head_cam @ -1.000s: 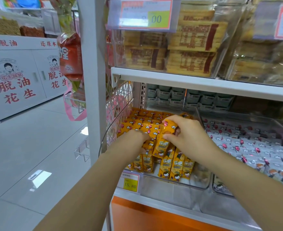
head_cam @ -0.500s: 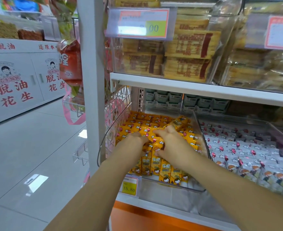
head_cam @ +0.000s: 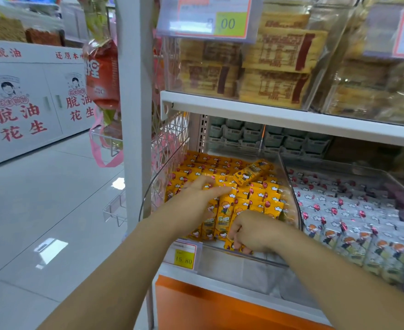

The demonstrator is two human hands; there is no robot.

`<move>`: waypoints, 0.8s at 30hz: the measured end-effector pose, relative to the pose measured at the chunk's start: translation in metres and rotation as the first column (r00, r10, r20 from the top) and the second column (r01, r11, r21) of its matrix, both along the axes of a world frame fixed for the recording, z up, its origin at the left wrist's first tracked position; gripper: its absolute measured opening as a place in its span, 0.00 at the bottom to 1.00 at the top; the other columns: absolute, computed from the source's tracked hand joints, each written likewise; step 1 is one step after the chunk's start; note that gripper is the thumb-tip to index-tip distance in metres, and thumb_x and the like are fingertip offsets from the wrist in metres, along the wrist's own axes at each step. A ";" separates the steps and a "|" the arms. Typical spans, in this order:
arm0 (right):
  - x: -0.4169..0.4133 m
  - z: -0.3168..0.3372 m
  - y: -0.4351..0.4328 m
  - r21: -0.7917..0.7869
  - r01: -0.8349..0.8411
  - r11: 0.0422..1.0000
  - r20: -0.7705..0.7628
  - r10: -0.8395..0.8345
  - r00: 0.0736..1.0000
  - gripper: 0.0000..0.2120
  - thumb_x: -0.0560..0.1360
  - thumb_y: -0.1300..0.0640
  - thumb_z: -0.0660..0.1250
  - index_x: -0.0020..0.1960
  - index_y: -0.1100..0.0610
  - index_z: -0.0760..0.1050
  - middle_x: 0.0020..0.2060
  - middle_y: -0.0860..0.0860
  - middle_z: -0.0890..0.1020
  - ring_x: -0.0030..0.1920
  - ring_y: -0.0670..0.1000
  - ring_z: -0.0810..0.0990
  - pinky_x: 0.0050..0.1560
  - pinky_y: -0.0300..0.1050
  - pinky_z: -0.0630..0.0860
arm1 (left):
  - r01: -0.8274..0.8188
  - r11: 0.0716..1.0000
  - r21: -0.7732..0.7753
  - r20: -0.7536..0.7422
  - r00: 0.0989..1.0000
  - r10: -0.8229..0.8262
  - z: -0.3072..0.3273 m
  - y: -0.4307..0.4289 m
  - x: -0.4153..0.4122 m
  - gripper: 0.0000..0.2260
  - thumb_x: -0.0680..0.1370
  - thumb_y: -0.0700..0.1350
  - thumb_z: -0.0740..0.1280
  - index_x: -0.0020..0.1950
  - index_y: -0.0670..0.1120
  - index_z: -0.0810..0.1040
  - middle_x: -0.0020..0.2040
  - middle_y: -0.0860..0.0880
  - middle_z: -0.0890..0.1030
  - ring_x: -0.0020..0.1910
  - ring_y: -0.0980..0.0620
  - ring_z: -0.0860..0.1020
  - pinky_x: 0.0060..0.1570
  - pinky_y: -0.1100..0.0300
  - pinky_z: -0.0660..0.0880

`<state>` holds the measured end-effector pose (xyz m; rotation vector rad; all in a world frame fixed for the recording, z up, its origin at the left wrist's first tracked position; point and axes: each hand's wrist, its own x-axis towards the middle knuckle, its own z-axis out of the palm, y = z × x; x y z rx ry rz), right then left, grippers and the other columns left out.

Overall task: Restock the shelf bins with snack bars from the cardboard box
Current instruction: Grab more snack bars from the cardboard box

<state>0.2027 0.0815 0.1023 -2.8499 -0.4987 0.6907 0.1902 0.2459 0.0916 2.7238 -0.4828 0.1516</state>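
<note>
far left there's a white cabinet (head_cam: pixel 29 103) with big red chinese lettering and a little cartoon face on its doors. it sits on a glossy pale tiled floor (head_cam: pixel 41 210) that throws back the ceiling lights. a red snack bag (head_cam: pixel 102 75) hangs at the end of the aisle, just beside the white shelf post (head_cam: pixel 134 115). right of the post, a pinkish wire mesh panel (head_cam: pixel 170 144) closes off the side of the lower shelf.

on that shelf sits a clear bin (head_cam: pixel 220 263) packed with orange snack bars (head_cam: pixel 263 198), mostly in tidy rows, with one tilted bar (head_cam: pixel 251 173) lying on top near the back right. the person's left hand (head_cam: pixel 201 198) lies flat on the pile, fingers straight, pressing on the wrappers and gripping nothing. the right hand (head_cam: pixel 251 231) is low at the bin's front edge, fingers curled round orange bars there, can't tell how many.

a yellow price tag (head_cam: pixel 184 257) reading 15.80 is clipped at the bin's front left corner, and an orange base panel (head_cam: pixel 220 306) runs below. above, a white shelf board (head_cam: pixel 267 115) carries another clear bin of brown-and-gold packets (head_cam: pixel 274 67) with a price label (head_cam: pixel 208 17) on its front. small teal boxes (head_cam: pixel 255 136) are stacked at the back of the lower shelf. to the right, the neighbouring bin holds white snack bars (head_cam: pixel 351 217) printed with a cartoon figure.
</note>
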 end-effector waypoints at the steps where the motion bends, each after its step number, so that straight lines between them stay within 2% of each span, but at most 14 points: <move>1: -0.001 -0.002 0.000 -0.002 0.003 1.000 0.020 -0.002 1.000 0.14 0.79 0.62 0.59 0.61 0.62 0.77 0.57 0.58 0.80 0.58 0.57 0.79 0.57 0.46 0.75 | -0.007 0.999 0.043 -0.012 1.000 0.007 -0.002 -0.001 0.001 0.31 0.79 0.38 0.64 0.75 0.62 0.58 0.74 0.51 0.58 0.71 0.47 0.58 0.68 0.53 0.64; 6: -0.006 -0.002 0.000 -0.050 0.011 0.999 -0.005 -0.011 1.000 0.14 0.77 0.66 0.58 0.60 0.67 0.76 0.61 0.64 0.76 0.62 0.61 0.74 0.61 0.54 0.74 | -0.038 0.995 0.091 -0.028 0.999 0.040 -0.005 -0.005 0.006 0.28 0.79 0.37 0.64 0.74 0.60 0.63 0.71 0.48 0.62 0.69 0.46 0.60 0.66 0.52 0.66; 8: -0.010 0.012 -0.002 0.000 -0.008 1.000 0.016 0.008 1.000 0.13 0.78 0.63 0.60 0.59 0.65 0.77 0.59 0.61 0.78 0.59 0.59 0.76 0.56 0.50 0.75 | -0.042 0.991 0.124 -0.038 0.998 0.047 -0.008 -0.006 0.006 0.27 0.79 0.37 0.64 0.73 0.59 0.64 0.71 0.47 0.61 0.70 0.45 0.58 0.66 0.50 0.66; 10: -0.010 0.029 -0.006 0.111 -0.010 0.994 0.086 0.000 0.996 0.08 0.78 0.61 0.62 0.50 0.55 0.80 0.49 0.51 0.81 0.50 0.51 0.79 0.44 0.41 0.75 | -0.043 0.993 0.108 -0.052 0.997 0.049 -0.009 -0.006 0.005 0.26 0.79 0.39 0.63 0.73 0.60 0.64 0.72 0.47 0.60 0.71 0.45 0.57 0.67 0.50 0.65; 11: -0.007 0.037 -0.008 0.193 0.005 0.981 0.146 -0.034 0.989 0.07 0.78 0.60 0.64 0.45 0.50 0.78 0.44 0.46 0.80 0.45 0.47 0.77 0.40 0.37 0.73 | -0.041 0.996 0.078 -0.053 0.998 0.046 -0.009 -0.006 0.004 0.26 0.79 0.39 0.64 0.73 0.60 0.64 0.72 0.48 0.59 0.71 0.46 0.57 0.68 0.52 0.64; 12: -0.002 0.043 -0.009 0.278 0.018 0.960 0.227 -0.084 0.970 0.08 0.77 0.60 0.64 0.44 0.49 0.77 0.44 0.45 0.79 0.43 0.45 0.77 0.38 0.35 0.72 | -0.041 0.999 0.032 -0.049 0.998 0.043 -0.008 -0.004 0.003 0.26 0.79 0.39 0.64 0.73 0.60 0.64 0.73 0.48 0.58 0.72 0.46 0.57 0.69 0.54 0.62; 13: 0.004 0.046 -0.010 0.337 0.010 0.942 0.332 -0.129 0.935 0.07 0.77 0.61 0.65 0.48 0.49 0.77 0.48 0.47 0.79 0.45 0.45 0.77 0.41 0.36 0.74 | -0.045 0.999 -0.020 -0.048 0.998 0.044 -0.005 -0.002 0.001 0.27 0.79 0.38 0.64 0.73 0.60 0.64 0.74 0.49 0.56 0.73 0.46 0.56 0.71 0.54 0.60; 15: 0.019 0.045 -0.011 0.294 -0.014 0.956 0.525 -0.150 0.838 0.19 0.76 0.64 0.64 0.65 0.50 0.72 0.61 0.52 0.75 0.55 0.51 0.77 0.51 0.43 0.78 | -0.062 0.993 -0.096 -0.051 0.997 0.057 -0.001 0.003 -0.001 0.27 0.79 0.39 0.65 0.73 0.60 0.65 0.76 0.51 0.54 0.75 0.46 0.54 0.73 0.51 0.58; 17: 0.032 0.038 -0.009 0.187 0.019 0.982 0.558 -0.123 0.821 0.32 0.74 0.69 0.62 0.74 0.48 0.61 0.69 0.55 0.66 0.57 0.55 0.77 0.52 0.50 0.79 | -0.081 0.991 -0.107 -0.049 0.996 0.076 0.002 0.008 -0.003 0.26 0.78 0.41 0.66 0.72 0.60 0.66 0.76 0.52 0.52 0.75 0.45 0.53 0.73 0.46 0.59; 19: 0.042 0.032 -0.006 0.113 0.049 0.992 0.542 -0.103 0.834 0.36 0.72 0.72 0.62 0.75 0.48 0.58 0.72 0.55 0.62 0.58 0.57 0.77 0.52 0.52 0.79 | -0.104 0.987 -0.123 -0.050 0.994 0.098 0.004 0.012 -0.003 0.24 0.78 0.42 0.67 0.71 0.60 0.68 0.76 0.53 0.52 0.75 0.45 0.53 0.72 0.46 0.59; 21: 0.051 0.029 -0.005 0.076 0.051 0.996 0.551 -0.084 0.830 0.32 0.72 0.72 0.62 0.72 0.50 0.64 0.68 0.56 0.67 0.56 0.56 0.77 0.50 0.51 0.80 | -0.138 0.977 -0.161 -0.062 0.990 0.130 0.006 0.014 -0.003 0.23 0.78 0.43 0.67 0.70 0.59 0.69 0.76 0.53 0.54 0.75 0.46 0.54 0.73 0.47 0.59; 24: 0.050 0.035 -0.007 0.169 -0.006 0.986 0.586 -0.095 0.805 0.26 0.74 0.70 0.63 0.68 0.51 0.69 0.64 0.54 0.72 0.55 0.53 0.77 0.49 0.43 0.78 | -0.175 0.968 -0.179 0.013 0.984 0.180 0.011 0.011 -0.002 0.20 0.79 0.46 0.66 0.70 0.58 0.71 0.74 0.52 0.60 0.73 0.47 0.59 0.72 0.49 0.61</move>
